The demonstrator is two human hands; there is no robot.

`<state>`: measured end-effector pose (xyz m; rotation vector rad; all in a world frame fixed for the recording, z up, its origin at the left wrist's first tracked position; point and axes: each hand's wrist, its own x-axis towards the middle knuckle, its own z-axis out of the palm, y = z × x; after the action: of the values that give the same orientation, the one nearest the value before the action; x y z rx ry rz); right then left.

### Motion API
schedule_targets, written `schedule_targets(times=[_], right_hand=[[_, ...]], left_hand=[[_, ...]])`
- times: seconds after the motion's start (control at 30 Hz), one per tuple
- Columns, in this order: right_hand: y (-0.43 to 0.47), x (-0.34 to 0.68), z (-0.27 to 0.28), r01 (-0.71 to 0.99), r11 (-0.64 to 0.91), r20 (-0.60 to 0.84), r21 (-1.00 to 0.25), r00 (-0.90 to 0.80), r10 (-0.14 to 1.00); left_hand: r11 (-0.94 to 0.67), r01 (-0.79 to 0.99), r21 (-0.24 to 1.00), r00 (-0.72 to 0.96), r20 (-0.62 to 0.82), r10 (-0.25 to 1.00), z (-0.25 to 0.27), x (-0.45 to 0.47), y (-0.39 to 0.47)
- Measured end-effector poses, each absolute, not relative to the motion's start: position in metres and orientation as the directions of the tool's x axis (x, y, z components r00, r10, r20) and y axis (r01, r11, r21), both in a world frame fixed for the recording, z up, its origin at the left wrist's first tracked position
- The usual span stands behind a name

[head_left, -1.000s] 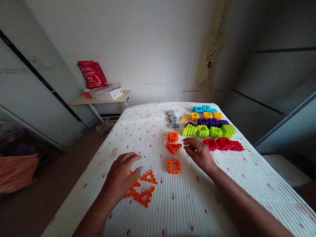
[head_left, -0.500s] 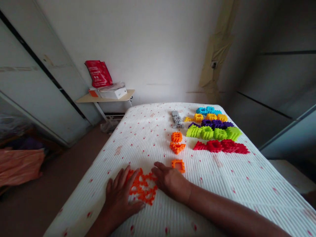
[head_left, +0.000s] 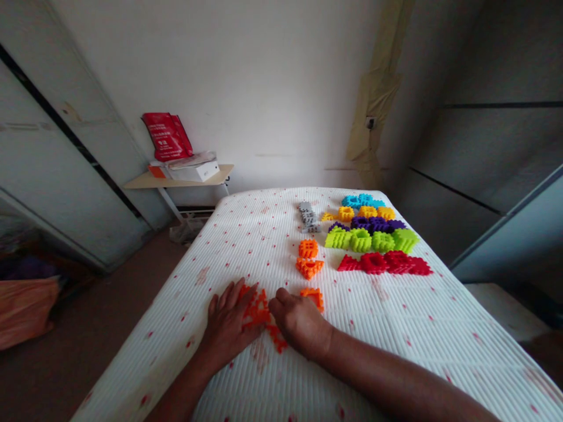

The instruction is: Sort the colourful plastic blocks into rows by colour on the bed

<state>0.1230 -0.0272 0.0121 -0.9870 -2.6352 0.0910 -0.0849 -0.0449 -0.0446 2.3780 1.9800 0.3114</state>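
Note:
Flat orange interlocking block pieces (head_left: 255, 312) lie on the quilted white bed cover. My left hand (head_left: 229, 316) rests on their left side, its fingers stretched out and apart, the thumb along their near edge. At their right edge my right hand (head_left: 299, 321) has its fingers curled into a pinch; what is between the fingertips is hidden. Partly under that hand, another orange piece (head_left: 277, 339) shows on the near side. Just beyond the right wrist lies a square orange frame block (head_left: 313, 298). Farther back are a stacked orange block (head_left: 308, 248) and a triangular orange one (head_left: 309, 268).
Rows of red (head_left: 384, 263), lime green (head_left: 372, 240), purple (head_left: 378, 224), yellow (head_left: 368, 213) and blue blocks (head_left: 363, 201) lie at the right. Grey blocks (head_left: 308, 217) sit near the far edge. Beyond the bed, a small table (head_left: 185, 180) carries a white box and red bag.
Both hands have drawn closer together, the left moving right. My right fingers have curled in. One orange piece now lies apart from the others, nearer me. The view has shifted slightly.

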Motion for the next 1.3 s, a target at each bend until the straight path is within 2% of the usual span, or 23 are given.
schedule_targets(times=[0.07,0.13,0.17,0.23,0.3,0.37,0.47,0.53,0.6,0.63,0.7,0.77,0.83,0.93,1.03,1.13,1.3], right_hand=[[-0.023,0.13,0.02,0.583,0.749,0.377,-0.315,-0.648,0.662],[-0.015,0.141,0.029,0.482,0.676,0.447,-0.557,-0.512,0.733],[-0.011,0.148,0.032,0.397,0.593,0.436,-0.7,-0.421,0.796],[-0.001,0.162,0.038,0.165,0.341,0.291,-0.925,-0.267,0.919],[0.006,0.174,0.04,-0.057,0.104,0.114,-0.993,-0.204,0.972],[0.011,0.182,0.039,-0.178,-0.002,0.03,-0.984,-0.182,0.983],[0.013,0.187,0.036,-0.203,-0.003,0.031,-0.979,-0.167,0.985],[0.014,0.188,0.032,-0.119,0.066,0.084,-0.991,-0.146,0.986],[0.014,0.19,0.029,0.093,0.254,0.246,-0.963,-0.084,0.966],[0.014,0.191,0.027,0.237,0.372,0.366,-0.898,-0.069,0.928],[0.012,0.193,0.024,0.498,0.557,0.579,-0.665,-0.128,0.806],[0.009,0.194,0.021,0.631,0.632,0.661,-0.45,-0.242,0.711],[0.007,0.194,0.021,0.657,0.665,0.669,-0.355,-0.318,0.671],[0.007,0.196,0.025,0.576,0.727,0.665,-0.374,-0.38,0.643],[0.011,0.204,0.032,0.484,0.712,0.638,-0.509,-0.344,0.689],[0.018,0.212,0.036,0.432,0.658,0.591,-0.616,-0.299,0.749],[0.024,0.22,0.034,0.444,0.655,0.552,-0.611,-0.355,0.755]], left_hand=[[-0.203,0.963,0.179,0.175,0.159,0.972,-0.042,-0.084,-0.039],[-0.22,0.946,0.239,0.173,0.202,0.964,-0.038,-0.083,-0.033],[-0.232,0.928,0.291,0.163,0.241,0.957,-0.034,-0.082,-0.03],[-0.269,0.86,0.433,0.114,0.352,0.929,-0.025,-0.079,-0.025],[-0.322,0.764,0.559,0.044,0.453,0.891,-0.013,-0.071,-0.02],[-0.365,0.68,0.636,0.005,0.493,0.87,0.0,-0.055,-0.015],[-0.391,0.569,0.723,0.042,0.45,0.892,0.02,-0.022,-0.007],[-0.359,0.48,0.801,0.074,0.371,0.926,0.032,0.0,-0.002],[-0.267,0.373,0.889,0.048,0.268,0.962,0.039,0.018,0.003],[-0.22,0.314,0.924,0.033,0.221,0.975,0.041,0.025,0.005],[-0.145,0.209,0.967,0.022,0.144,0.989,0.041,0.033,0.008],[-0.091,0.12,0.989,0.031,0.088,0.996,0.038,0.035,0.009],[-0.036,0.041,0.999,0.03,0.034,0.999,0.034,0.032,0.008],[0.014,-0.048,0.999,0.003,-0.014,1.0,0.03,0.023,0.01],[0.032,-0.064,0.997,0.011,-0.031,0.999,0.03,0.014,0.017],[0.054,-0.039,0.998,0.114,-0.049,0.992,0.033,0.009,0.025],[0.104,0.026,0.994,0.286,-0.107,0.952,0.04,0.012,0.037]])
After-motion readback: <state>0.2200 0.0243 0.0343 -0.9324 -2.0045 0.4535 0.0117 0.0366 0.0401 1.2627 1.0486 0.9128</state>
